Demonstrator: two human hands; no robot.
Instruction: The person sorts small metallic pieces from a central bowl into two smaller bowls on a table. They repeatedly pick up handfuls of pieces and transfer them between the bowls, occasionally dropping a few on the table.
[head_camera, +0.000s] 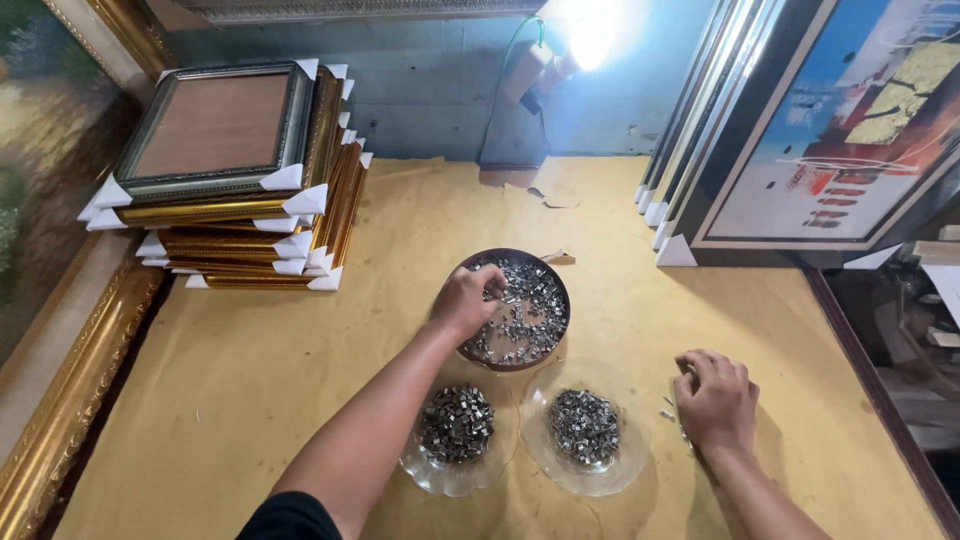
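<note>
your left hand (465, 300) is in the round dark tray (556, 285) at twelve o'clock from the two glass dishes, fingers curled down into the heap of small metal clips (525, 310); they look pinched on a few, though what they hold is hidden under the knuckles. your right hand (715, 400) rests on the table at three o'clock from the right glass dish (630, 445), fingers curled shut, with a couple of loose clips (666, 408) lying just beside it at its nine o'clock; whether it grips anything i cannot tell.

to pick well from the tray, i'd say take a small pinch from the top of the heap rather than dig, so the clips don't tangle or spill over the low rim. keep your wrist clear of the left glass dish (425, 475), which sits right under your forearm at six o'clock from the tray. both dishes already carry a dark mound of clips.

the table (260, 400) is covered in tan paper, creased and torn near the far edge. at ten o'clock stands a stack of gilt picture frames (240, 180) with white corner guards. at two o'clock framed pictures (830, 140) lean on edge. a bare lamp (590, 35) glares at twelve o'clock against a blue wall.
</note>
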